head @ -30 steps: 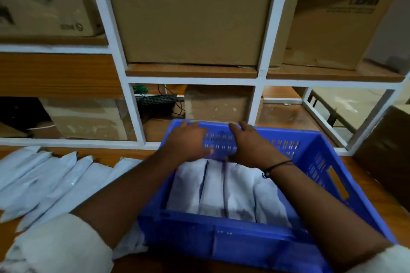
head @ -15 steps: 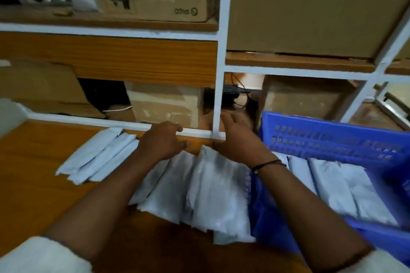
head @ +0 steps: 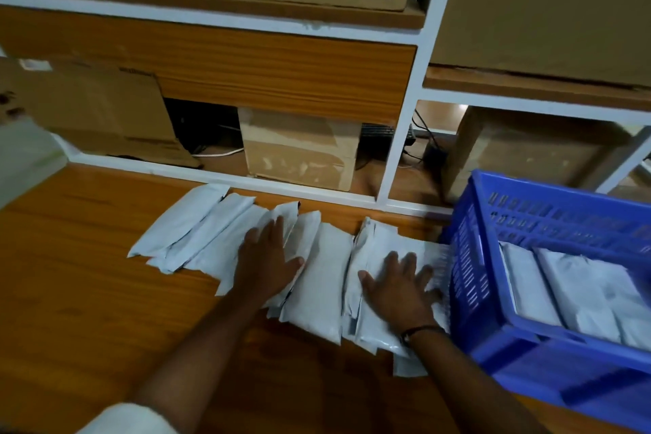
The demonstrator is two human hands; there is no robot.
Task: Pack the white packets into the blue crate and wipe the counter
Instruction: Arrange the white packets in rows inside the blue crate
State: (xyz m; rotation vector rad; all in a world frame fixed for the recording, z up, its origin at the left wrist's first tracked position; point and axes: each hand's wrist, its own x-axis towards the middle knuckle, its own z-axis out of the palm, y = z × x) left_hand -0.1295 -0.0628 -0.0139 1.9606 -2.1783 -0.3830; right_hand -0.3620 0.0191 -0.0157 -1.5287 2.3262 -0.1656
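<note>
On the wooden desk [head: 88,292], a loose, overlapping row of white packets [head: 320,278] runs up to the left wall of the blue crate [head: 465,268]. My left hand [head: 267,264] lies flat on the middle of the row and my right hand [head: 398,289] lies flat with fingers spread on the packets beside the crate, gripping nothing; scooped together carelessly, I judge these slick packets could fan apart or slip off the desk. The crate holds several packed packets [head: 528,278] lying side by side.

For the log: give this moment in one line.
left hand flat on white plastic packets | right hand flat on packets | blue plastic crate partly packed
</note>
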